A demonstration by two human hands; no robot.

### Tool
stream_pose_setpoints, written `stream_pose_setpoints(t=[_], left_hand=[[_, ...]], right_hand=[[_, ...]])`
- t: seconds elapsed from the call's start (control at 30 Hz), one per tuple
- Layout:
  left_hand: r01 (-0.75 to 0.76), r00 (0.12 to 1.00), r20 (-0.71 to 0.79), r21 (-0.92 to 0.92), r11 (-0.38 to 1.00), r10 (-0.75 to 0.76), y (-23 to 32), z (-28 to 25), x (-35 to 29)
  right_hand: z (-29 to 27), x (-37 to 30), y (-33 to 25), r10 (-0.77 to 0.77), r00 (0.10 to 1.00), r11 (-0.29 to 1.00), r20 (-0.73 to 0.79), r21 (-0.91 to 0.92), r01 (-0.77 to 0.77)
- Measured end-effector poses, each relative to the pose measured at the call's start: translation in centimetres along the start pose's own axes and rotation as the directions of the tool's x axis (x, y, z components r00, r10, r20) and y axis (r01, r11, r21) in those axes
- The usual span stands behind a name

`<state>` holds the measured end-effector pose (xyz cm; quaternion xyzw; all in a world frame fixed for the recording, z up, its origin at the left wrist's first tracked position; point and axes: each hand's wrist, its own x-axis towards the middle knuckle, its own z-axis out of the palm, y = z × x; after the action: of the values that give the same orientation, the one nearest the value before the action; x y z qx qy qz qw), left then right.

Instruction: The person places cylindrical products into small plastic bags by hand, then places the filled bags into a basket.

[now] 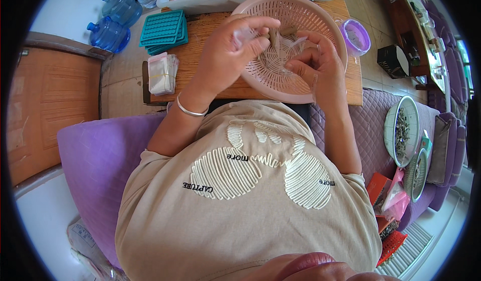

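Both my hands are over a pink slotted plastic basket (255,83) on the wooden table. My left hand (225,50) has its fingers and thumb curled around crumpled clear plastic film (244,34). To its right, my right hand (320,63) pinches a piece of clear plastic, seemingly a small bag (298,45), between thumb and fingers. A few small brown pieces (288,31) show between the hands; whether they are inside the plastic or in the basket behind it, I cannot tell. The fingers partly hide the basket's far side.
On the table's left lie a banded stack of clear bags (163,74) and teal ridged trays (163,28). A white bin (215,4) of brown pieces stands at the back. Right of the table are a purple-rimmed bucket (354,38) and, on the sofa, a green basket (393,125).
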<state>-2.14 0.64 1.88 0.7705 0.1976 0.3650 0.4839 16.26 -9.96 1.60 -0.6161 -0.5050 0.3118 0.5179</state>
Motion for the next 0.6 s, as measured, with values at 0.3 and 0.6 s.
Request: stream_pose_setpoints(t=[0.3, 0.6], left_hand=[[-0.017, 0.935, 0.33, -0.322, 0.946, 0.129, -2.7, -0.5, 0.8], [0.104, 0.988, 0.107, 0.098, 0.99, -0.114, -1.1, 1.3, -1.1]], right_hand=[[-1.3, 0.6, -0.8, 0.165, 0.902, 0.913, 0.399, 0.285, -0.293], [0.9, -3.0, 1.0, -0.164, 0.984, 0.985, 0.075, -0.038, 0.167]])
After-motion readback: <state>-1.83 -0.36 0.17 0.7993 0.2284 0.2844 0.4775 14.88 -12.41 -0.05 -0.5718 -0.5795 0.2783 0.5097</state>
